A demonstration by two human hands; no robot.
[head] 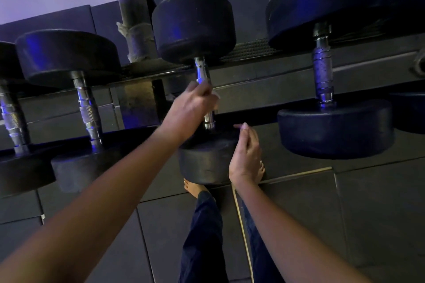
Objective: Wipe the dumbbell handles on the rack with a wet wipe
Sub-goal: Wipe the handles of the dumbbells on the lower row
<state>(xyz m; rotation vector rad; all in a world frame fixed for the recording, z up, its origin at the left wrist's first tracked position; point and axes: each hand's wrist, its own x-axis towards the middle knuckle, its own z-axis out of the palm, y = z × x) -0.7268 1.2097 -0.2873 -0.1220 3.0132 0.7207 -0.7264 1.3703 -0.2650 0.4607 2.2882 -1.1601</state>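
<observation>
**L hand wiping middle dumbbell**

L hand (190, 108) clamped round white wipe (216, 97) & smooth chrome handle (202, 71) of middle dumbbell (193, 25) w/ round matte black ends, on metal rack (264, 71). R hand (245, 154) loosely curled, holding nothing, beside lower end.

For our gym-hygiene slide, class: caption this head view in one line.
Left hand wraps a wipe round the handle of a racked dumbbell; right hand hovers nearby, empty.
</observation>
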